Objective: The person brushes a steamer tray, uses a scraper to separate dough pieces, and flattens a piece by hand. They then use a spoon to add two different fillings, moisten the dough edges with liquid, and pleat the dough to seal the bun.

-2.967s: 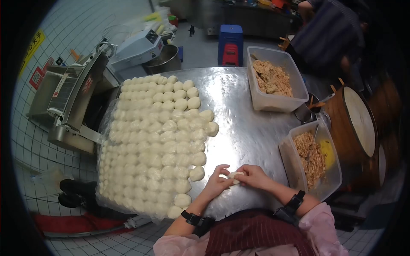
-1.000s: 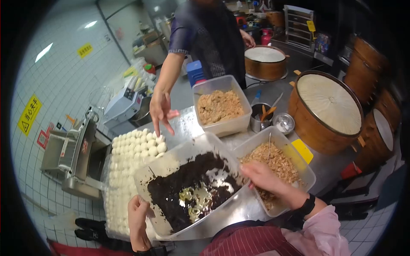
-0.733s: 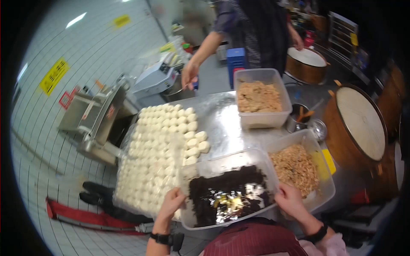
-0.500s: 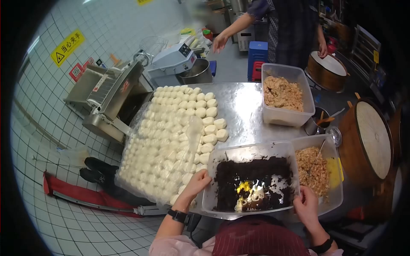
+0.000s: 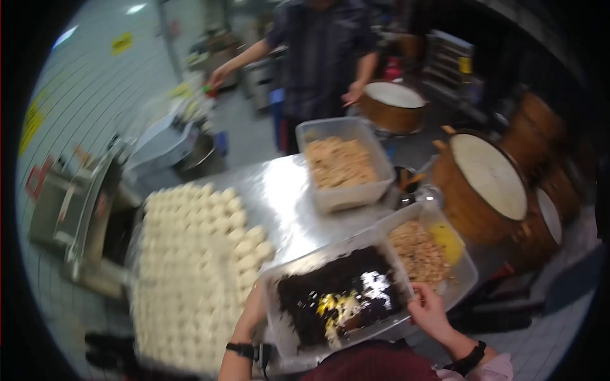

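A clear plastic tub of dark filling (image 5: pixel 337 292) lies at the front edge of the metal table. My left hand (image 5: pixel 254 306) grips its left side, the fingers partly hidden by the rim. At the tub's right corner, my right hand (image 5: pixel 429 310) holds the rim with closed fingers. Beside it on the right is another tub with chopped pinkish filling (image 5: pixel 418 254) and something yellow. Rows of pale dough balls (image 5: pixel 184 279), partly under plastic film, lie to the left. A deeper tub of light brown filling (image 5: pixel 340 162) stands farther back.
Round wooden steamers (image 5: pixel 473 184) stand at the right, with one more (image 5: pixel 394 108) behind the deep tub. A co-worker (image 5: pixel 321 60) stands across the metal table (image 5: pixel 279 190). A steel machine (image 5: pixel 79 222) and a mixer (image 5: pixel 159 143) are at the left.
The view has turned to the right and blurred, so the scene sits farther left. Both hands still hold the tub of dark filling, which appears more tilted in the picture.
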